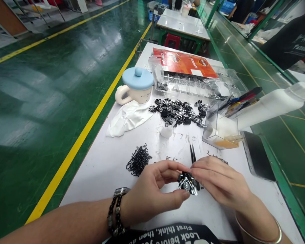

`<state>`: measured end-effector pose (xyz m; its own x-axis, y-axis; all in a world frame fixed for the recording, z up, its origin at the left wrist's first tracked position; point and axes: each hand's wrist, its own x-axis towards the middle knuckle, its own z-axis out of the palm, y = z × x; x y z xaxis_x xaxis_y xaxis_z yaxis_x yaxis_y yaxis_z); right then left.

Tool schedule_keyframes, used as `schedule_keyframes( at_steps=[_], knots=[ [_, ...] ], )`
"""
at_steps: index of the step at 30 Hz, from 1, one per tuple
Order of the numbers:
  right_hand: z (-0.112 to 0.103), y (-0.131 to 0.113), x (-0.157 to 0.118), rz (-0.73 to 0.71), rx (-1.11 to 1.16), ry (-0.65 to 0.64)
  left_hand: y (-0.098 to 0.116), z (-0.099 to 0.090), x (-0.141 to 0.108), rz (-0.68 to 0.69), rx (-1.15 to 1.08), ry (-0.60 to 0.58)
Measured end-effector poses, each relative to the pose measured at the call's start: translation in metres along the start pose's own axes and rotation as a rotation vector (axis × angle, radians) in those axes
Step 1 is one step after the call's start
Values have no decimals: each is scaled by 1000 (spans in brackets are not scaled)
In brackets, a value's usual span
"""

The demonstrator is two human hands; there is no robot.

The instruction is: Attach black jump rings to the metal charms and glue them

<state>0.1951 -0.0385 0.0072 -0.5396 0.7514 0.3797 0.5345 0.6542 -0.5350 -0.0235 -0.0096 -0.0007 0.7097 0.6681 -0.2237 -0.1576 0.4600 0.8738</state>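
A small black-and-silver plastic part sits between the thumb and fingers of my left hand, above the front of the table. My right hand closes in from the other side, its fingertips pressed together at the part's upper right edge; what they pinch there is partly hidden. Black tweezers lie behind and partly under my right hand, points away from me. Left of my hands is a pile of small black hook-shaped pieces. A few tiny silver bits lie just beyond my fingers.
A heap of black-and-silver parts spreads mid-table, with a small white scoop before it. Around these stand a lidded mug, white cloth, clear compartment tray, orange card, pen holder, white bottle and phone.
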Motion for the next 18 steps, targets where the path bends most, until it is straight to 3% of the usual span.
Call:
schedule_keyframes(
  at_steps=[4, 9, 13, 18],
  knots=[
    [1, -2, 4, 55, -36, 120, -2, 0, -1, 73, 132, 40],
    [5, -10, 2, 259, 173, 440, -5, 3, -4, 343, 536, 270],
    [12, -20, 5, 370, 510, 390, -3, 4, -4, 446, 646, 309],
    [20, -22, 9, 429, 696, 316, -2, 2, -1, 482, 631, 296]
  ],
)
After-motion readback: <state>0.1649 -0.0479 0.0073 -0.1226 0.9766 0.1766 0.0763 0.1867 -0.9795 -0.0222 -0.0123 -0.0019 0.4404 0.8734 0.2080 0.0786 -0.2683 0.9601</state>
